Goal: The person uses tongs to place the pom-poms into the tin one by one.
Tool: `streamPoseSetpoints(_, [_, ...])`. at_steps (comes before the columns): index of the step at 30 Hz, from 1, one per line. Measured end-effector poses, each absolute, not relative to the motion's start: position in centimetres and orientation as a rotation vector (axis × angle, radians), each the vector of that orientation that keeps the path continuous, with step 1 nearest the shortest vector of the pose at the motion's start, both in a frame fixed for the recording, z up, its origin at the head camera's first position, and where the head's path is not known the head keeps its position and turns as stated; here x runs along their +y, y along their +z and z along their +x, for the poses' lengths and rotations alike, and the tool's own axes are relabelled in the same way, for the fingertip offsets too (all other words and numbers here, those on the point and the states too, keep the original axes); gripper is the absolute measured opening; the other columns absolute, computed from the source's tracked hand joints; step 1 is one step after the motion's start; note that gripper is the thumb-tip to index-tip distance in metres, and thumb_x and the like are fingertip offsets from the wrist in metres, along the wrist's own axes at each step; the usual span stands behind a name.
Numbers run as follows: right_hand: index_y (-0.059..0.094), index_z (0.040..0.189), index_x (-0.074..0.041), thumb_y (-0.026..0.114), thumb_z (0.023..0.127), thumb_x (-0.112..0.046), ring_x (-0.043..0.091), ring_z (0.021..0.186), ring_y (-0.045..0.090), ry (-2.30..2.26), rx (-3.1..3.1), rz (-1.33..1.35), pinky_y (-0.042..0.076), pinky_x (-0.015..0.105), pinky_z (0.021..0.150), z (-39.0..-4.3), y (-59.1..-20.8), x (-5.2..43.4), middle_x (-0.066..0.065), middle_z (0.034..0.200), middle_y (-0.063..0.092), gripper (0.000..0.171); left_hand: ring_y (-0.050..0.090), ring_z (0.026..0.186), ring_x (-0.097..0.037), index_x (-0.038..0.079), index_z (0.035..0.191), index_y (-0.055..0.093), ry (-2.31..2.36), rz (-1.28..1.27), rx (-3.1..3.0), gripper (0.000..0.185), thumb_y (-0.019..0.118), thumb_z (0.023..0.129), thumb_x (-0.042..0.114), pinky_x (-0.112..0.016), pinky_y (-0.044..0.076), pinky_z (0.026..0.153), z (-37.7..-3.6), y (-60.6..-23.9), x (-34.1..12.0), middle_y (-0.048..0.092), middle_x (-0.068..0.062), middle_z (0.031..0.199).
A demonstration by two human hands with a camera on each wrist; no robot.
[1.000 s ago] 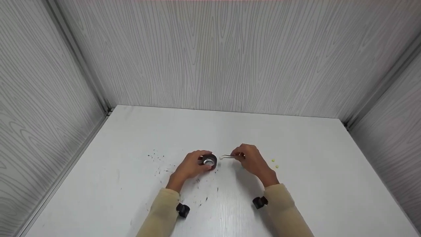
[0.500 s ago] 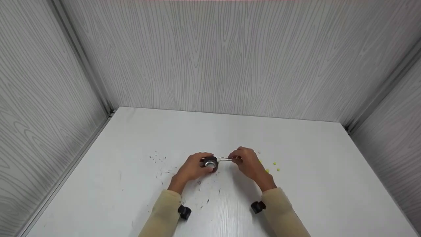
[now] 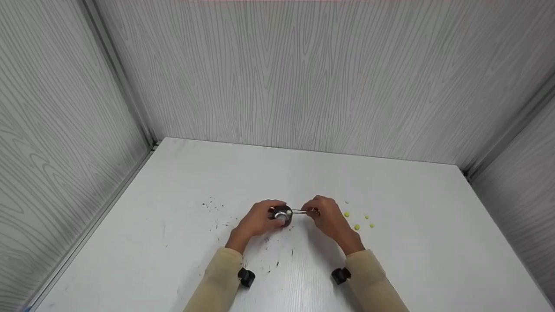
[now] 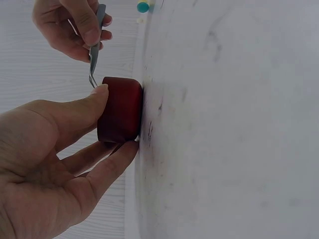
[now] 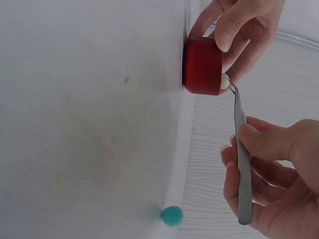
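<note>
White table (image 3: pixel 412 260), grey wood-grain walls; dark specks, four green beads (image 3: pixel 357 226) loose at right. Our left hand (image 3: pixel 256 220) grips the small red cup (image 5: pixel 202 65), standing at table centre. Our right hand (image 3: pixel 327 216) pinches steel tweezers (image 5: pixel 241 149), tips clamped on a pale bead (image 5: pixel 225 82) at the cup's rim. Step judged: depositing bead. Next calls for easing the pinch over the cup's mouth.

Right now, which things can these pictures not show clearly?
- Inside of the red cup: both wrist views show it side-on; the head view is too small.
- Bead at the tweezers tips: hidden by the cup in the left wrist view.
- Black specks: too small in the head view.
- Teal bead: cut by the top edge, left wrist view.
</note>
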State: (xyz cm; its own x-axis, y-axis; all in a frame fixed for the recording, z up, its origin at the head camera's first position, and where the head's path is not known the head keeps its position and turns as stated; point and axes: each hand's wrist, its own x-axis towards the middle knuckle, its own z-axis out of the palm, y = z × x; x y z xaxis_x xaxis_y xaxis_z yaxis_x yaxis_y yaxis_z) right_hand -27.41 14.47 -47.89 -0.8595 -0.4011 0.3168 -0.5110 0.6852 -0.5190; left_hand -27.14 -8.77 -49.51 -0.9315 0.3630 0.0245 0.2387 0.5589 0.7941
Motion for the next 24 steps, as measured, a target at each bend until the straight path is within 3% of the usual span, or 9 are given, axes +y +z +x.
streamPoseSetpoints(24, [0.081,0.098,-0.003,0.073,0.09,0.007,0.019,0.082,0.067,0.904,-2.71,0.759,0.058,0.033,0.072,-27.74,-48.22,14.94,0.01,0.088,0.073,0.016,0.061,0.13,-0.041,0.006,0.143,0.06,1.309,0.499,2.635,0.05,0.073,0.095,0.011,-0.052,0.049,0.112,-27.05,-49.47,-8.66,0.061,-0.02,0.143])
